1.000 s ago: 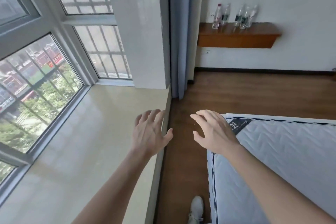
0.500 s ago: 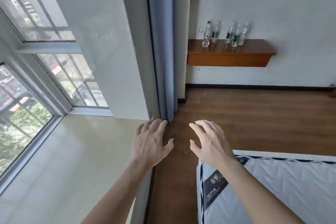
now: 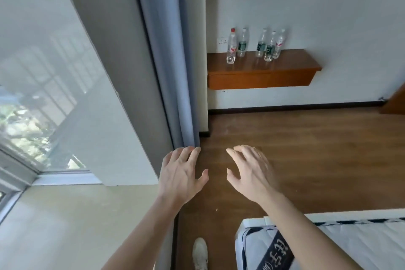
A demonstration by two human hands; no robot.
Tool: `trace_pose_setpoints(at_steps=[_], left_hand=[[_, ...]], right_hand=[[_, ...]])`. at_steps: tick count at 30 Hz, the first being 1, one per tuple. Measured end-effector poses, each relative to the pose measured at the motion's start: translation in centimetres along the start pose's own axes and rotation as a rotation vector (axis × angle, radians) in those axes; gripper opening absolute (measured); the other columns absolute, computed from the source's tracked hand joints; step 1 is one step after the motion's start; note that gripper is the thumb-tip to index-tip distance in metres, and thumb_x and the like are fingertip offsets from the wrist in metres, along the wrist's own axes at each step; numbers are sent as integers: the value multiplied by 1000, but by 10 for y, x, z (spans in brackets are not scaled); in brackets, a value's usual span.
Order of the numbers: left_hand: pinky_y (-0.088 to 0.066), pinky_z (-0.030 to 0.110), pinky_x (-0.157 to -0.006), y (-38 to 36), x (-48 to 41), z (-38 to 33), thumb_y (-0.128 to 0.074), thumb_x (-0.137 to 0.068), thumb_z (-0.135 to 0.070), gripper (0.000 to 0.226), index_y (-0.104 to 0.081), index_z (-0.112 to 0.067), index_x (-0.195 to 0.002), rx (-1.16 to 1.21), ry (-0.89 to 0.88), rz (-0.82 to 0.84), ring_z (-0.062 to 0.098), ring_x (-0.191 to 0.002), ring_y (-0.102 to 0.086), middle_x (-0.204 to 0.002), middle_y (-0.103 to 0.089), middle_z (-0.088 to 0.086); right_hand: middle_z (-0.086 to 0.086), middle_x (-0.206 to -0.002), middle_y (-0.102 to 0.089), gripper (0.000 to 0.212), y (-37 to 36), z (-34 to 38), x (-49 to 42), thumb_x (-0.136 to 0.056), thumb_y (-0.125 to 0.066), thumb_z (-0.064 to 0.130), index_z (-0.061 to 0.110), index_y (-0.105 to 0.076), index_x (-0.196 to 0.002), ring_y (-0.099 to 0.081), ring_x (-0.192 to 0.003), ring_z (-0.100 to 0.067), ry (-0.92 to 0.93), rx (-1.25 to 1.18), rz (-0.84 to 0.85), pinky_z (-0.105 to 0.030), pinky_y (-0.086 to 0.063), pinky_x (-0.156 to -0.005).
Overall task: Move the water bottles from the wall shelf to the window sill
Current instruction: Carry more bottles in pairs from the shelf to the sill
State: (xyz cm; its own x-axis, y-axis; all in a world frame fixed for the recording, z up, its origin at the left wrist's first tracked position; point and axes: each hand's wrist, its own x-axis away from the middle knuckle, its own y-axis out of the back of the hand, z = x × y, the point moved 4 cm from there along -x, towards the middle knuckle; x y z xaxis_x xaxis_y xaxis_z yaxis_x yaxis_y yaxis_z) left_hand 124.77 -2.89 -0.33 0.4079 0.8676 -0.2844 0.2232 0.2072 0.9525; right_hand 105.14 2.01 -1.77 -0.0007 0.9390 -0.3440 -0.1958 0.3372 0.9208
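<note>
Five water bottles (image 3: 260,45) stand upright on the wall shelf (image 3: 285,66), far across the floor (image 3: 317,149), and none are on the bit of window sill (image 3: 76,226) visible near left. Both hands are empty: left hand (image 3: 182,175) and right hand (image 3: 252,175) reach out in front, backs up, fingers spread and loosely bent, side by side but apart. Imo the step now is just walking over. I'd grab one bottle per hand, around the middle rather than the cap, starting with the red-capped bottle (image 3: 231,47) at the left end since it stands clear. Mind the mattress (image 3: 350,245) corner, near right.
</note>
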Motion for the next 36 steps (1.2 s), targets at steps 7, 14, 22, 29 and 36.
trace_pose_setpoints(at_steps=[7,14,22,29,36], left_hand=[[-48,40,-92,-24,-147,45,-48,-81,-57,59,-58,-22,-128,39,-69,6,23,-110,-60,-123,-63,-4],[-49,43,-95,-58,-249,48,-46,-83,-58,59,-55,-24,-129,90,-144,54,24,-115,-59,-123,-63,-4],[-46,42,-102,-103,-341,31,-44,-85,-58,58,-55,-24,-132,94,-210,78,22,-118,-57,-128,-62,-3],[-39,43,-110,-147,-456,-6,-43,-88,-62,61,-44,-31,-140,99,-209,112,17,-131,-47,-142,-52,-7],[-34,40,-113,-185,-594,-64,-45,-87,-65,63,-40,-33,-141,130,-182,126,15,-133,-44,-144,-49,-7]], right_hand=[[-1,-125,-62,51,-36,-29,-132,-87,-55,44,22,-60,-133,-59,-116,-22,-104,35,19,-40,-47,-104],[-2,-126,-62,52,-58,-71,-197,-87,-56,44,21,-60,-133,-59,-119,-21,-193,68,18,-40,-46,-106],[0,-126,-62,51,-83,-142,-257,-87,-53,45,22,-59,-132,-57,-120,-20,-271,83,32,-38,-45,-108],[-2,-129,-63,49,-102,-232,-337,-88,-60,44,23,-60,-132,-57,-124,-21,-319,74,26,-40,-47,-107],[3,-138,-59,55,-96,-354,-436,-88,-64,51,30,-54,-138,-52,-132,-18,-400,70,26,-37,-38,-112]])
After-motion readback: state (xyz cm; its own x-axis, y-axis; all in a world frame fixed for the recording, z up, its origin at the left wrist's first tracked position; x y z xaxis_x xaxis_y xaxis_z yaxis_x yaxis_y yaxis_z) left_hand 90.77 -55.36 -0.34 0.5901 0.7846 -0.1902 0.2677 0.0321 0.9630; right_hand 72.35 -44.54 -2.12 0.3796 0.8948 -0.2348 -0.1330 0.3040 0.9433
